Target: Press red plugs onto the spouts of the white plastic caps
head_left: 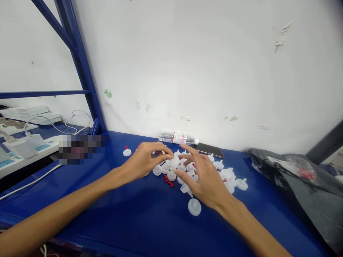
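Note:
My left hand [146, 159] and my right hand [205, 176] hover over a heap of small white plastic caps [227, 175] on a blue table [134, 214]. The fingertips of both hands meet around one white cap [174, 162] at the heap's middle, thumbs and forefingers pinched on it. A few small red plugs [168, 181] lie just below the hands. One white cap [194, 207] lies alone near my right wrist. Another cap with a red plug [127, 151] sits apart to the left.
A plastic water bottle [178, 137] lies on its side against the white wall, with a dark phone [211, 150] beside it. A grey plastic bag [300, 178] covers the table's right end. Power strips and chargers [24, 146] sit on the left, past a blue shelf frame [80, 64].

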Motion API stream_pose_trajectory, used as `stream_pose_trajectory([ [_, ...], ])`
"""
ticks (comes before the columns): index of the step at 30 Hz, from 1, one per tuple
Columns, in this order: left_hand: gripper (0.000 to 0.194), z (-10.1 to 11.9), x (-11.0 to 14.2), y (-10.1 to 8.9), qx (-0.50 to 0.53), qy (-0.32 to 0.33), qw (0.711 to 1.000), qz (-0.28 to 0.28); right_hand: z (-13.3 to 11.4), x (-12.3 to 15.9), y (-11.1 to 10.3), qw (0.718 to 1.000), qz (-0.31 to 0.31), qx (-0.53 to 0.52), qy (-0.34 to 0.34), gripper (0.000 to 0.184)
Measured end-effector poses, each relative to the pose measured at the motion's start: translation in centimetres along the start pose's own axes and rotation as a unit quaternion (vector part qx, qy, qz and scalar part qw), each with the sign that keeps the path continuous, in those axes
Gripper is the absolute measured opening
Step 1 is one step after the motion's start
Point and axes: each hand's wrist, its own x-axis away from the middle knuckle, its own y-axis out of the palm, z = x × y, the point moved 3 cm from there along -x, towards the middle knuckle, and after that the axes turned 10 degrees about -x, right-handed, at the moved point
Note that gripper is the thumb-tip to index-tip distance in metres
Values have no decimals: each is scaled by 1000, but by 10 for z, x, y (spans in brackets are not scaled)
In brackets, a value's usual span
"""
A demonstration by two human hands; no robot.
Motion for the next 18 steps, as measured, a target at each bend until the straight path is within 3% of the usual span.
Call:
stream_pose_trajectory([
  [2,15,-4,-6,-16,-41,10,999,-35,3,-2,-5,1000,26,-4,9,53],
  [4,16,-8,-9,-26,-73,11,989,-125,6,-4,-9,999,49,-1,4,46],
  [7,16,-13,-6,-30,-107,5,959,-264,7,-4,-10,998,61,11,-15,42],
  [9,14,-17,-2,-28,-126,7,944,-305,7,-3,-9,998,57,18,-24,40],
  [18,6,-45,4,-11,-220,0,935,-277,4,-3,-3,999,21,20,-32,35],
])
